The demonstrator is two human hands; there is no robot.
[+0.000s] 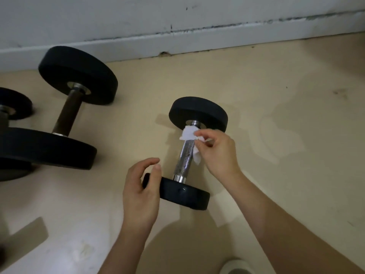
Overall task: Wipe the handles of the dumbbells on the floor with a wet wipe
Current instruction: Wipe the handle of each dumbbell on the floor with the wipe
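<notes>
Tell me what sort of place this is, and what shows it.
Probably a home workout corner or a small gym room: a chrome-handled dumbbell and a larger dumbbell lie on a bare beige floor, close to a white wall with a scuffed baseboard.

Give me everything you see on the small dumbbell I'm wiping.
The small dumbbell lies on the beige floor, axis running away from the camera. Two round black heads, rubber-looking; shiny knurled chrome handle. A white wet wipe drapes the handle's far end, pinched by the right hand. The left hand curls beside the near head; contact unclear.
</notes>
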